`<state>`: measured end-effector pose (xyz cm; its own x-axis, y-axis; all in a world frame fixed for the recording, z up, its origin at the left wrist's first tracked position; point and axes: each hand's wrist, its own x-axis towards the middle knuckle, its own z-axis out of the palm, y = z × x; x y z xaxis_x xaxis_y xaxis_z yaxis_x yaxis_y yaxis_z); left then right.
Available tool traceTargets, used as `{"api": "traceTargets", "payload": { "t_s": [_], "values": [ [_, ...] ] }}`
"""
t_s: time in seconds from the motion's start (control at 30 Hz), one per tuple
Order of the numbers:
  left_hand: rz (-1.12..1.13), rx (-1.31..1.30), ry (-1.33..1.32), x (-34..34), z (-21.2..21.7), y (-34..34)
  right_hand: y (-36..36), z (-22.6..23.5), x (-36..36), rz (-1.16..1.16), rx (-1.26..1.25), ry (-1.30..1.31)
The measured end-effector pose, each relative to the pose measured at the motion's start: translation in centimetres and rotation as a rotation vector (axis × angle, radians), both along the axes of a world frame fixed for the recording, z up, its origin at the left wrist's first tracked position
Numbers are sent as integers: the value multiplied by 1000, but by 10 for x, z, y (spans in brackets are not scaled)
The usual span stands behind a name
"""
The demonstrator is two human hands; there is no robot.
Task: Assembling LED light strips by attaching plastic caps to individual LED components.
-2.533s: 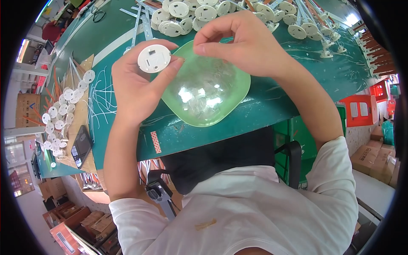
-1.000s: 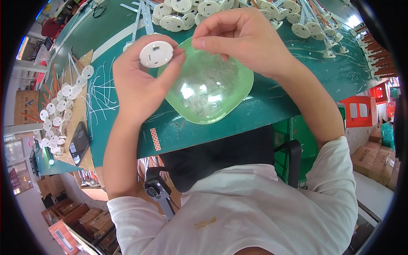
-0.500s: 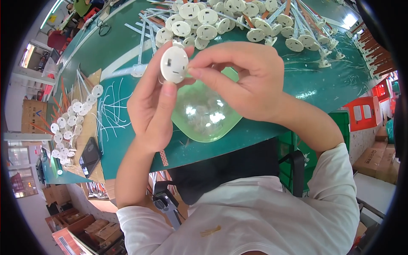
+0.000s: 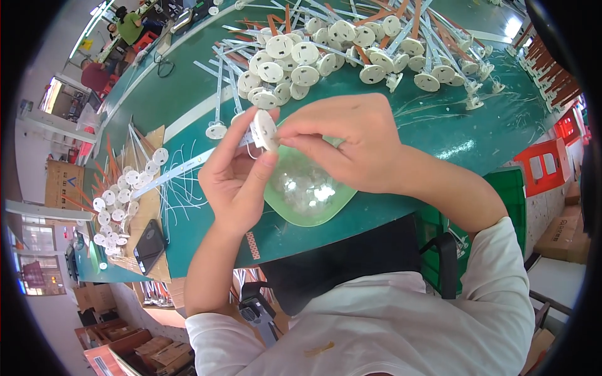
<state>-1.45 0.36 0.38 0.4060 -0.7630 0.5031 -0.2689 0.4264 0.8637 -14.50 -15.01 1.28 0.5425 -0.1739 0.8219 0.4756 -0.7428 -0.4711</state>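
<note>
My left hand [image 4: 233,188] grips a white round disc [image 4: 264,130] by its edge, between thumb and fingers, and the disc is turned nearly edge-on. A pale strip with small dots [image 4: 179,169] runs out leftward from behind that hand, seemingly joined to the disc. Thumb and forefinger of my right hand [image 4: 357,147] are pinched together at the disc's right edge; anything between them is too small to make out. Under both hands stands a light green bowl [image 4: 307,218] holding small clear pieces.
Many white discs on pale and orange strips [image 4: 305,53] lie heaped at the back. A smaller heap [image 4: 117,215], a phone [image 4: 149,246] and loose white wires [image 4: 177,199] lie at left. Red [image 4: 544,166] and green crates [image 4: 511,195] stand at right.
The disc has turned from facing me to nearly edge-on, and its strip now shows to the left. Both hands sit slightly lower in the picture; the whole view has shifted.
</note>
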Motion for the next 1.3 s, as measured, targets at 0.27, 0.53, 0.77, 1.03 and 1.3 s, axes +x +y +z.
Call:
{"api": "traceTargets", "payload": {
  "t_s": [0.27, 0.53, 0.77, 1.03, 1.3],
  "values": [
    [-9, 32, -126, 5, -8, 3, 10, -4, 0, -122, -189, -46],
    [72, 81, -75, 7, -5, 4, 9, -11, 7, -75, 1, -39],
    [-15, 19, -37, 5, -1, 3, 6, -6, 5, -56, 26, -25],
    [-35, 50, 29, 6, 0, 3, 6, -4, 3, -59, -7, -6],
    [-53, 56, 25, 4, -3, 4, 8, -6, 3, -70, -48, -60]
  ]
}}
